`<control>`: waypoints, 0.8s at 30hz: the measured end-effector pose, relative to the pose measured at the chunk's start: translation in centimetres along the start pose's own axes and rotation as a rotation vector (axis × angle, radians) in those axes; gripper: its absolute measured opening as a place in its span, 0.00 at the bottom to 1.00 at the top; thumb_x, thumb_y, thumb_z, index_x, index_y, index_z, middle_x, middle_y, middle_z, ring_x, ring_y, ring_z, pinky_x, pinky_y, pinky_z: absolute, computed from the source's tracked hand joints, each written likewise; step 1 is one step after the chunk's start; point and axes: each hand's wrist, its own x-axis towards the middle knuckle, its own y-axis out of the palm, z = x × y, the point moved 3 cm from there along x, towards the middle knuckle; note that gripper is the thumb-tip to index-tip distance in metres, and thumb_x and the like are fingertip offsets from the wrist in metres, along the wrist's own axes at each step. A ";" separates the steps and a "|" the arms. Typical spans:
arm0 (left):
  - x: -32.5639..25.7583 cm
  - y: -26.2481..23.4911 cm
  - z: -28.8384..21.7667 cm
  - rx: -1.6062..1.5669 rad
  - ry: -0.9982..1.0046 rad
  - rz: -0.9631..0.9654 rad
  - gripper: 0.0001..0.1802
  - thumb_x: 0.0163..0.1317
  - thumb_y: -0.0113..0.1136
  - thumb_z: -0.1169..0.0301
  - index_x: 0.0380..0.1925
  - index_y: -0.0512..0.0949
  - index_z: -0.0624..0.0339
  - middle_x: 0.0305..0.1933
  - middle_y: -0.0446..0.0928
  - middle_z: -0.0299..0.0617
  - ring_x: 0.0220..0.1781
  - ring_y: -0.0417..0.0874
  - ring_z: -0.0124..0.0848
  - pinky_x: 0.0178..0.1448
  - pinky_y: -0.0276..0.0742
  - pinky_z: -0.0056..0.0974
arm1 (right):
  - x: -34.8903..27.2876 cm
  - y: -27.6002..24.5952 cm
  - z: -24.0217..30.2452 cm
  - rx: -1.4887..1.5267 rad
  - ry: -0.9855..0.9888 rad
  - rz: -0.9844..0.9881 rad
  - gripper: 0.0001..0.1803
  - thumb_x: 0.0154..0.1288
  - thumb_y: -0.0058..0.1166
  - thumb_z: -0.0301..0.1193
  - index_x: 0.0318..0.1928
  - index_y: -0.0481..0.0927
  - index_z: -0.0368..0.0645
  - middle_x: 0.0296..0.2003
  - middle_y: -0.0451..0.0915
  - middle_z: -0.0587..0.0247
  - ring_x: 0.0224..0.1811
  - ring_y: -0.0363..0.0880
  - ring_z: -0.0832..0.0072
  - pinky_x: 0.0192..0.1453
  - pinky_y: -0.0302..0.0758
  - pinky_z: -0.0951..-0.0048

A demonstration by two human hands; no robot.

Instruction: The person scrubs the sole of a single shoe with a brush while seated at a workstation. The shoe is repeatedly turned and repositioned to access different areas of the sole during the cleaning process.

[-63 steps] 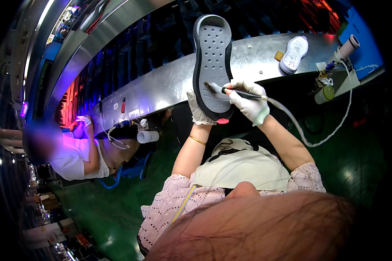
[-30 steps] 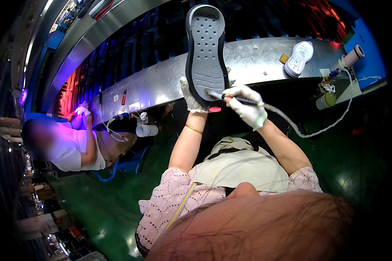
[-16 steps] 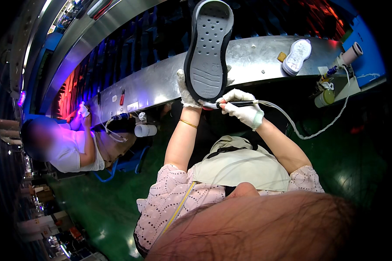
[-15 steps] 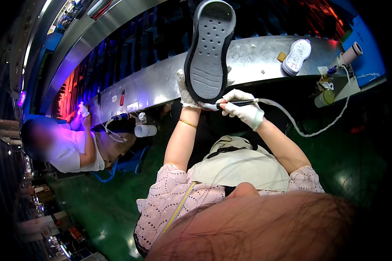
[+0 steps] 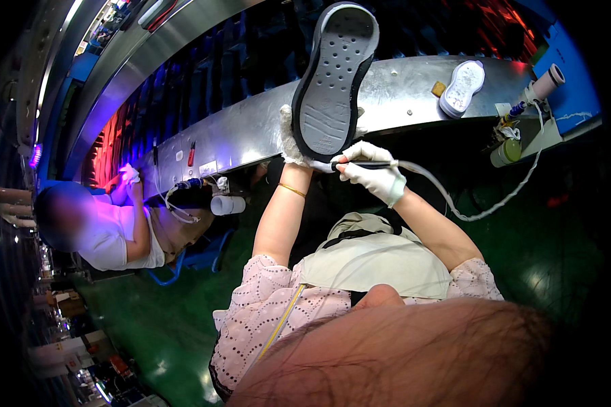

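2 gloved hands work here: our left hand grips the grey shoe sole at its heel, now tilted further right than 1 second ago, above the metal counter. Our right hand clasps the hosed tool against the heel edge, suggesting edge work continues.

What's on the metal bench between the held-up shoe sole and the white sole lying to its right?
Head view: only bare metal bench between the grey sole and the white sole; a small tan block sits beside the latter.
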 end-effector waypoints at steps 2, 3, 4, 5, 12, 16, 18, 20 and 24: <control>0.0 -0.3 0.1 -0.068 -0.058 0.013 0.39 0.64 0.51 0.39 0.65 0.68 0.56 0.66 0.69 0.47 0.64 0.72 0.45 0.69 0.66 0.50 | -0.1 -0.7 -0.2 0.291 0.179 0.025 0.08 0.62 0.63 0.30 0.40 0.80 0.41 0.37 0.84 0.65 0.36 0.83 0.81 0.40 0.78 0.80; 0.3 -0.7 0.0 -0.056 -0.044 -0.099 0.39 0.64 0.50 0.39 0.65 0.68 0.56 0.67 0.69 0.48 0.64 0.71 0.45 0.69 0.66 0.50 | 0.1 -1.1 0.1 0.281 0.113 0.022 0.10 0.63 0.62 0.32 0.42 0.79 0.43 0.38 0.84 0.64 0.36 0.84 0.80 0.38 0.78 0.81; 0.3 -0.4 -0.1 -0.060 -0.045 -0.014 0.39 0.64 0.50 0.39 0.65 0.68 0.56 0.67 0.69 0.48 0.64 0.71 0.46 0.69 0.66 0.50 | 0.3 -1.5 0.4 0.279 0.032 0.001 0.06 0.65 0.60 0.26 0.40 0.78 0.41 0.42 0.83 0.58 0.34 0.82 0.78 0.37 0.76 0.81; 0.4 -0.2 -0.2 -0.066 -0.047 0.007 0.39 0.64 0.50 0.39 0.65 0.68 0.56 0.67 0.69 0.48 0.64 0.71 0.46 0.69 0.66 0.50 | 0.6 -2.0 0.7 0.196 -0.035 -0.031 0.05 0.63 0.60 0.24 0.39 0.79 0.41 0.42 0.83 0.58 0.36 0.82 0.78 0.40 0.77 0.80; 0.9 2.4 -1.3 0.024 -0.225 0.030 0.31 0.68 0.50 0.50 0.61 0.70 0.63 0.61 0.75 0.50 0.60 0.77 0.44 0.66 0.71 0.47 | 2.7 -2.0 1.5 -0.201 -0.120 0.247 0.07 0.54 0.63 0.18 0.32 0.82 0.40 0.40 0.83 0.62 0.44 0.81 0.78 0.52 0.77 0.76; 0.9 2.7 -1.2 0.252 -0.335 -0.089 0.27 0.68 0.51 0.56 0.59 0.72 0.66 0.58 0.76 0.52 0.57 0.78 0.43 0.63 0.74 0.45 | 3.2 -3.2 2.2 -0.132 0.083 0.336 0.07 0.52 0.62 0.17 0.33 0.83 0.39 0.35 0.84 0.63 0.36 0.81 0.80 0.43 0.78 0.78; 0.9 2.6 -1.0 0.354 -0.352 -0.115 0.26 0.69 0.51 0.57 0.58 0.73 0.66 0.57 0.77 0.51 0.57 0.78 0.43 0.63 0.74 0.45 | 3.5 -3.5 2.4 -0.079 0.160 0.299 0.06 0.52 0.62 0.17 0.33 0.83 0.38 0.35 0.84 0.61 0.35 0.81 0.79 0.39 0.78 0.78; 1.0 2.4 -0.7 0.282 -0.437 -0.117 0.25 0.69 0.51 0.59 0.58 0.73 0.66 0.57 0.77 0.51 0.57 0.78 0.43 0.63 0.74 0.44 | 3.8 -3.2 2.8 0.130 0.074 0.328 0.07 0.53 0.61 0.16 0.34 0.81 0.36 0.34 0.83 0.59 0.31 0.80 0.77 0.33 0.77 0.76; 0.9 2.0 -0.6 0.285 -0.518 -0.091 0.25 0.69 0.51 0.57 0.58 0.73 0.66 0.57 0.77 0.52 0.55 0.79 0.43 0.61 0.75 0.44 | 4.2 -3.0 2.4 -0.152 0.128 0.383 0.06 0.53 0.61 0.17 0.33 0.82 0.37 0.30 0.83 0.64 0.28 0.79 0.79 0.32 0.77 0.78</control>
